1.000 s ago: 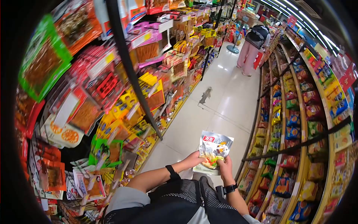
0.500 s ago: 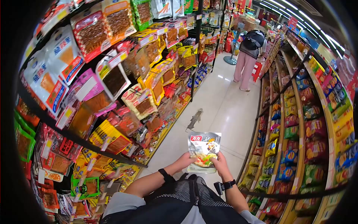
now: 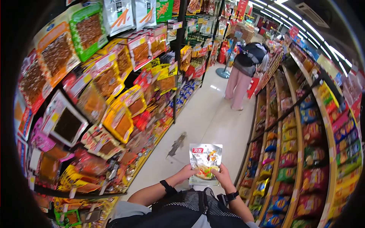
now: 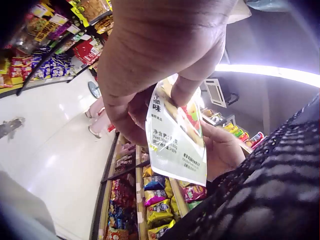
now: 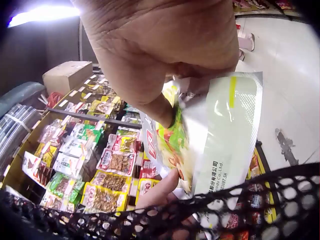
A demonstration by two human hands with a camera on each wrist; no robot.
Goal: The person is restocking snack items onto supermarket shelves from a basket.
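A silver-and-white snack pouch (image 3: pixel 205 161) with a red label and a food picture is held up in front of my chest, its printed face toward me. My left hand (image 3: pixel 186 172) pinches its lower left edge, thumb on the front. The lower right edge is gripped the same way by my right hand (image 3: pixel 224 176). Seen from the left wrist, the thumb presses the pouch (image 4: pixel 175 152) beside the picture, while the other fingers are partly hidden behind it. In the right wrist view, the pouch (image 5: pixel 230 130) bends slightly between both hands.
Racks of hanging packaged snacks (image 3: pixel 91 30) line the left side. A long shelf of bagged chips (image 3: pixel 313 154) runs along the right. Between them is a pale tiled floor (image 3: pixel 213 114) with a dark patch (image 3: pixel 177 143). Farther up the aisle stands a person with a backpack (image 3: pixel 249 59).
The view has advanced along the aisle: the racks slide back past me and the person ahead looks nearer. Both hands keep their hold on the pouch, which sits farther left in view.
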